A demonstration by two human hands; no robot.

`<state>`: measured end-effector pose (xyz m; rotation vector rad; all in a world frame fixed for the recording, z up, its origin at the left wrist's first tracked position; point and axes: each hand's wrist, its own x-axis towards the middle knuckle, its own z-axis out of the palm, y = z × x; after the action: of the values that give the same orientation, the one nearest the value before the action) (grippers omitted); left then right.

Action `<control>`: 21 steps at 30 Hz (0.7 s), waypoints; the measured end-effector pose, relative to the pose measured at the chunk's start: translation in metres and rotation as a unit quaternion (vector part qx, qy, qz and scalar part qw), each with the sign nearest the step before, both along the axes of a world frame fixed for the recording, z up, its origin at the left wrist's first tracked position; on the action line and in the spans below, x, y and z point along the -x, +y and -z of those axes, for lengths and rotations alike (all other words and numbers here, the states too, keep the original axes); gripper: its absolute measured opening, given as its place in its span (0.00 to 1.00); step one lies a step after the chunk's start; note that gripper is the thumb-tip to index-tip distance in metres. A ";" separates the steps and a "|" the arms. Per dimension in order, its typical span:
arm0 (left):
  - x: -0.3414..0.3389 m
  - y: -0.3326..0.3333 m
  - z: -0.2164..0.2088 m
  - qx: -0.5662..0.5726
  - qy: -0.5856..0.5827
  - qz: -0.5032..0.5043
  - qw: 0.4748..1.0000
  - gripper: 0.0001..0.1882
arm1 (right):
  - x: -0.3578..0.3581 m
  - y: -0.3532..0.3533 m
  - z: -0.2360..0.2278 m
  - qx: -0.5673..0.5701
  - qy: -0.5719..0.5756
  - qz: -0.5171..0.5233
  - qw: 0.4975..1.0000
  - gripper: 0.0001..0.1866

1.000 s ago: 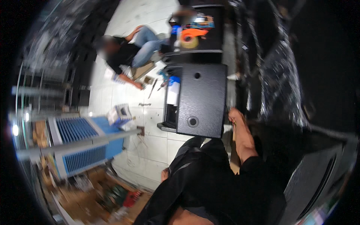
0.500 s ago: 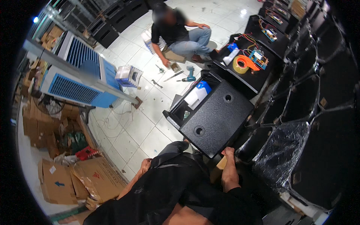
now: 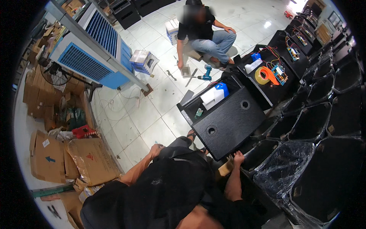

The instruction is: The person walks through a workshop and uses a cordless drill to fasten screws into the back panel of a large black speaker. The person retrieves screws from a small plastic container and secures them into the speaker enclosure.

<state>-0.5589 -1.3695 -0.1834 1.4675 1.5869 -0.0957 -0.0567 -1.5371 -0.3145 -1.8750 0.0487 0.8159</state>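
Observation:
A black textured speaker cabinet with two round holes lies in front of me, its compartment facing away to the left. Inside that compartment sit a blue and white block and a small green circuit board. My right hand is at the cabinet's near right edge, fingers curled against it. Beside my left knee rests my left hand, apart from the cabinet. Its fingers are partly hidden, so their closure cannot be made out.
Another cabinet behind holds tape rolls and a wired circuit board. A cordless drill lies on the tiles near a crouching co-worker. Wrapped black cabinets line the right; cartons and an air cooler stand left.
My view has shifted, so the scene sits farther right in it. My right hand stays by the cabinet's edge and my left by my knee. The co-worker's hand remains near the floor.

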 end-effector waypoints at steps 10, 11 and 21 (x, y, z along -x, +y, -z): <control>-0.003 -0.021 -0.005 0.019 -0.018 -0.051 0.998 0.25 | 0.051 -0.051 0.036 0.038 0.031 -0.199 0.979 0.16; 0.003 -0.028 -0.004 0.013 -0.018 -0.055 0.998 0.24 | 0.061 -0.053 0.038 0.065 0.092 -0.193 0.975 0.13; 0.094 -0.092 -0.010 0.005 0.050 -0.067 0.996 0.22 | 0.122 -0.013 0.023 0.148 0.069 -0.251 0.954 0.14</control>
<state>-0.6530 -1.4615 -0.1731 1.3623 1.7586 -0.1015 -0.1783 -1.5497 -0.3373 -2.1441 -0.2406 1.3479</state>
